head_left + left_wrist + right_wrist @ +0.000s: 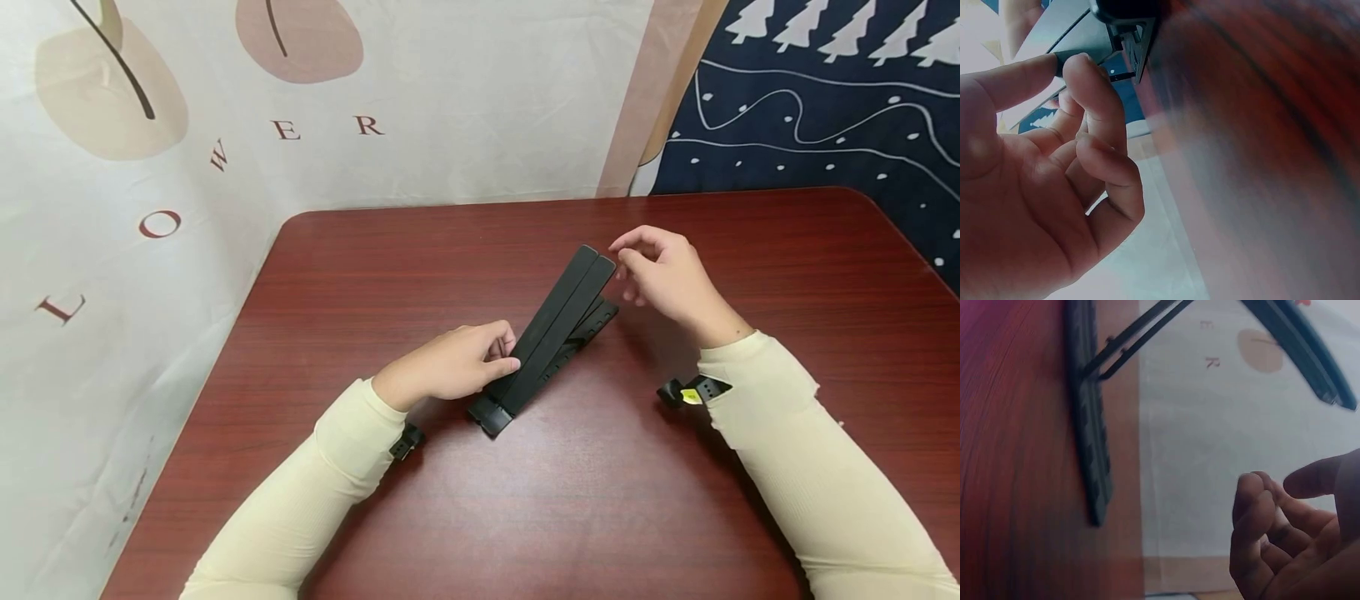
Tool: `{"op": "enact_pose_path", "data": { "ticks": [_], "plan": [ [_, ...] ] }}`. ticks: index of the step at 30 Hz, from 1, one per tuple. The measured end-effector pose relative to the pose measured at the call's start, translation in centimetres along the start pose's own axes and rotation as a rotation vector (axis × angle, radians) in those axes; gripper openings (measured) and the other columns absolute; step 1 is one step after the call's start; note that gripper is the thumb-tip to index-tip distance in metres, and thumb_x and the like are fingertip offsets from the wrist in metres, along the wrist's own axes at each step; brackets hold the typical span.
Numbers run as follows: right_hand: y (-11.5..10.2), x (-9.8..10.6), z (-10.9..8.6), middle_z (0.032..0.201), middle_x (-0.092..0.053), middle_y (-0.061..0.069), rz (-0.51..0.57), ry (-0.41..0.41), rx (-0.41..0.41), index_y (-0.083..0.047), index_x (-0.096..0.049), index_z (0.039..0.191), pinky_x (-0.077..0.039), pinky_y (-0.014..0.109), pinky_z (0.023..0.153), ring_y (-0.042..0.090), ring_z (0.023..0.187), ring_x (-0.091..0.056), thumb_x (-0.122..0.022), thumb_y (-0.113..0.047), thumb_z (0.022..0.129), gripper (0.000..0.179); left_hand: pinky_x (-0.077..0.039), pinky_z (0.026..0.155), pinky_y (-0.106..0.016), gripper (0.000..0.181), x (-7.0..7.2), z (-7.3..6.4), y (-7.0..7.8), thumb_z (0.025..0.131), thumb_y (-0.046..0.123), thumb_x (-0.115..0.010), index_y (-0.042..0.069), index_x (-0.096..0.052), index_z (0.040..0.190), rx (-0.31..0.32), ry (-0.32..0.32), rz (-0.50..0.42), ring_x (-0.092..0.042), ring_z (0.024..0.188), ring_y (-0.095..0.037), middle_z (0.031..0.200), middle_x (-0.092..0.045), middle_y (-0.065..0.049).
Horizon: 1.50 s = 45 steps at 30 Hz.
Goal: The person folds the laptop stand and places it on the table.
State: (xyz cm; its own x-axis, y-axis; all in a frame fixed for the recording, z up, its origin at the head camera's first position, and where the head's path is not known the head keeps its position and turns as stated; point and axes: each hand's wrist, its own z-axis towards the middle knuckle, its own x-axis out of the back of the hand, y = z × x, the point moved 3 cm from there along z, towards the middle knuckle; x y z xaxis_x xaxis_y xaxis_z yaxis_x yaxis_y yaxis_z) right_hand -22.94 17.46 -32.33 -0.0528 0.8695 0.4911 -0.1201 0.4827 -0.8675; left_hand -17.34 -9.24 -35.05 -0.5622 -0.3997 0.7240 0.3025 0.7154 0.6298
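A black folding laptop stand (551, 327) lies slanted across the table, its top arms side by side and raised at the far end. Beneath them runs a notched base rail (600, 313), joined by a thin strut (1127, 337) in the right wrist view. My left hand (461, 362) pinches the stand's left edge near the hinge end, thumb on top and index finger bent against it in the left wrist view. Beside the raised end hovers my right hand (667, 271), fingers loosely bent, with a gap to the arms (1300, 350) in the right wrist view.
The reddish-brown table (585, 517) has a rounded far edge. A pale printed cloth (465, 67) hangs behind and to the left, a dark blue one (810, 108) with white trees at the right. Black wrist straps (407, 442) sit on both sleeves.
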Motion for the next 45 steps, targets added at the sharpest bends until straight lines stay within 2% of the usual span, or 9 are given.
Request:
{"op": "enact_pose_path", "data": {
  "ticks": [7, 13, 19, 28, 35, 45],
  "plan": [
    [1.7, -0.1, 0.6, 0.09, -0.066, 0.021, -0.098, -0.117, -0.04, -0.006, -0.065, 0.117, -0.053, 0.031, 0.051, 0.019, 0.055, -0.062, -0.051, -0.012, 0.102, 0.022, -0.052, 0.072, -0.026, 0.014, 0.0, 0.0, 0.0, 0.101, 0.026, -0.06, 0.015, -0.052, 0.1, -0.001, -0.002, 0.007, -0.063, 0.059, -0.009, 0.09, -0.065, 0.003],
    [2.7, -0.2, 0.8, 0.091, -0.067, 0.021, -0.131, -0.232, -0.082, -0.006, -0.061, 0.122, -0.054, 0.031, 0.053, 0.019, 0.058, -0.062, -0.05, -0.014, 0.103, 0.024, -0.052, 0.072, -0.026, 0.014, -0.1, 0.1, -0.1, 0.101, 0.027, -0.06, 0.015, -0.051, 0.1, -0.003, -0.003, 0.006, -0.063, 0.06, -0.009, 0.091, -0.065, 0.003],
    [3.5, -0.4, 0.9, 0.092, -0.065, 0.018, -0.178, -0.345, -0.083, -0.003, -0.058, 0.123, -0.054, 0.031, 0.054, 0.018, 0.057, -0.061, -0.051, -0.014, 0.103, 0.024, -0.052, 0.071, -0.026, 0.014, -0.1, 0.1, -0.1, 0.101, 0.027, -0.06, 0.015, -0.052, 0.1, -0.003, -0.005, 0.005, -0.063, 0.059, -0.009, 0.09, -0.065, 0.002],
    [4.1, -0.8, 0.6, 0.089, -0.063, 0.016, -0.252, -0.48, -0.077, -0.007, -0.054, 0.133, -0.053, 0.033, 0.051, 0.019, 0.056, -0.062, -0.054, -0.01, 0.101, 0.032, -0.052, 0.072, -0.027, 0.014, 0.0, 0.0, 0.0, 0.101, 0.027, -0.06, 0.016, -0.051, 0.1, 0.004, -0.007, 0.005, -0.063, 0.06, -0.01, 0.09, -0.065, 0.003],
    [4.5, -1.0, 0.6, 0.086, -0.06, 0.015, -0.284, -0.512, -0.05, -0.008, -0.051, 0.139, -0.053, 0.033, 0.05, 0.019, 0.054, -0.061, -0.054, -0.007, 0.1, 0.039, -0.047, 0.075, -0.027, 0.017, 0.0, 0.0, -0.2, 0.1, 0.034, -0.059, 0.019, -0.052, 0.098, 0.005, -0.002, 0.1, -0.059, 0.072, -0.007, 0.087, -0.064, 0.007],
    [4.6, -1.3, 0.5, 0.093, -0.06, 0.017, -0.307, -0.522, -0.047, -0.006, -0.051, 0.14, -0.053, 0.033, 0.051, 0.019, 0.056, -0.058, -0.055, -0.008, 0.1, 0.04, -0.045, 0.071, -0.028, 0.026, 0.0, -0.3, -0.6, 0.094, 0.047, -0.062, 0.023, -0.053, 0.098, 0.039, -0.064, 0.218, -0.058, 0.075, -0.006, 0.082, -0.063, 0.01]
  ]
}}
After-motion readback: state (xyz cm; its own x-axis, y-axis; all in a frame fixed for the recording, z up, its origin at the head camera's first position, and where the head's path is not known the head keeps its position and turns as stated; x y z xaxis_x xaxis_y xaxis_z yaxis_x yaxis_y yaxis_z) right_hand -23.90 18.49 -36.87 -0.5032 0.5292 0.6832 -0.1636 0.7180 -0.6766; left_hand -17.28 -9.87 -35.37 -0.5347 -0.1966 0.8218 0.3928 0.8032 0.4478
